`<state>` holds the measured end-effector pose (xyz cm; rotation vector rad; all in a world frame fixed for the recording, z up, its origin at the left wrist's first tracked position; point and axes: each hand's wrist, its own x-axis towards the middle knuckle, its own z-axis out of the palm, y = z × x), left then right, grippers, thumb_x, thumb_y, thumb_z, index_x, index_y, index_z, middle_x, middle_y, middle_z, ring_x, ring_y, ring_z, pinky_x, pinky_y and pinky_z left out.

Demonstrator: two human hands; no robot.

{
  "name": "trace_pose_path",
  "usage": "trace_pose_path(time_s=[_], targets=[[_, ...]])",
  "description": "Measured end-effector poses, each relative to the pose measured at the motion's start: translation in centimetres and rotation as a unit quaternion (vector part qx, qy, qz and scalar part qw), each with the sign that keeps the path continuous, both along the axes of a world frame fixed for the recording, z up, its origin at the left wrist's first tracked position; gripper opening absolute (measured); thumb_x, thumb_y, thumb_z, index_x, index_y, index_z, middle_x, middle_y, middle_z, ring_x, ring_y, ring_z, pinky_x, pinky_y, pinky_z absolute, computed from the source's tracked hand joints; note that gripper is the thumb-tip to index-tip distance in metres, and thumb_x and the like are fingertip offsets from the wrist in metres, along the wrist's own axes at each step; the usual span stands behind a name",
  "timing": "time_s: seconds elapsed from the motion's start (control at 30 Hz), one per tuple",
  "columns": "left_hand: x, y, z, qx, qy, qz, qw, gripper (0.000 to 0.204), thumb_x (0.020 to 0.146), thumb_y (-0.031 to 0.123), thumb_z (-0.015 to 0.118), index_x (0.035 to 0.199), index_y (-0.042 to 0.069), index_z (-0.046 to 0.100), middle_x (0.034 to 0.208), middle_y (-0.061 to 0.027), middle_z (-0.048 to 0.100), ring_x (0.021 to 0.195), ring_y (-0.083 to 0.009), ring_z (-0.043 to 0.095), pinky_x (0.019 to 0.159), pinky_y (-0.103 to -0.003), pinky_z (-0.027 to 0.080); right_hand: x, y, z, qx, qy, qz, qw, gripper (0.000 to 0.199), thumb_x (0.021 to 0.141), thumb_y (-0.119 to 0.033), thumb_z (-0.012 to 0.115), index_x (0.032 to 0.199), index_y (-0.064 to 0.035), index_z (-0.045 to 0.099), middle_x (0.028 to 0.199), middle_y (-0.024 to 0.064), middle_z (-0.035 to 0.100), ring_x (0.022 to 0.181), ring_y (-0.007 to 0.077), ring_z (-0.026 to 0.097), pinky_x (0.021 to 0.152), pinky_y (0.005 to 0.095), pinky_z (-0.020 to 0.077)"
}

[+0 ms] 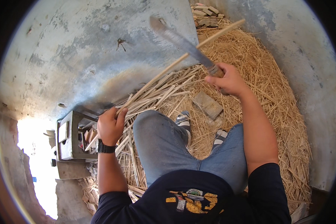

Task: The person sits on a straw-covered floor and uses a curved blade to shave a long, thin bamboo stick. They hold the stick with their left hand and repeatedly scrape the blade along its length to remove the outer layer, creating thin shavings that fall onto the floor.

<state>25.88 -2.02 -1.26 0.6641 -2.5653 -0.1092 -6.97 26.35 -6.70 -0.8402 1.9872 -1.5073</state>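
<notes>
Seated worker shaving a bamboo strip with a long blade

The left hand is clenched round the near end of the bamboo strip, angling it up and away so the knife, fist-gripped in the right hand, meets it crosswise. Shavings cover the concrete floor; split slats lie at the knees, a wooden block by the feet.

Top: dark navy short-sleeved T-shirt with a yellow, grey and red graphic print on the chest; its sleeves end above the elbows.
Legs: faded blue denim jeans, creased at the knees.
Left wrist: black wristwatch with a black band.
Feet: grey sandals with dark and white stripes, one on each foot, far from the body.
Forearms: bare below the sleeves.
</notes>
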Motion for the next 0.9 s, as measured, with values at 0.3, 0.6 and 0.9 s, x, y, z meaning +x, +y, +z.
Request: trace_pose_path(time_s=[0.3,0.6,0.9], targets=[[2.7,-0.5,-0.9,0.035,-0.007,0.01,0.999,0.046,0.096,0.039,0.071,0.076,0.0,0.056,0.066,-0.0215,0.055,0.062,-0.044,0.055,0.055,-0.049,0.039,-4.0,3.5,-1.3,-0.108,0.008,-0.187,0.976,0.047,0.087,-0.044,0.083,0.11,-0.0066,0.066,0.07,-0.0043,0.054,0.056,0.0086,0.052,0.054,0.0273,0.0449],[2.3,-0.3,-1.8,0.025,-0.017,0.005,1.0,0.052,0.097,0.042,0.071,0.071,0.001,0.051,0.063,-0.0203,0.052,0.058,-0.0422,0.051,0.053,-0.048,0.036,-0.1,0.2,0.1,0.003,0.046,-0.029,0.999,0.049,0.087,-0.037,0.083,0.118,-0.0036,0.066,0.085,0.0016,0.065,0.078,0.0144,0.061,0.074,0.0369,0.0515],[4.9,-1.7,-2.7,-0.049,0.002,0.011,0.999,0.045,0.097,0.037,0.071,0.072,0.003,0.054,0.065,-0.018,0.056,0.059,-0.0417,0.055,0.053,-0.048,0.038,-3.0,2.7,-0.3,-0.077,-0.057,-0.158,0.983,0.045,0.09,-0.039,0.082,0.115,-0.0064,0.064,0.071,-0.0027,0.056,0.057,0.0079,0.051,0.054,0.0266,0.0449]])
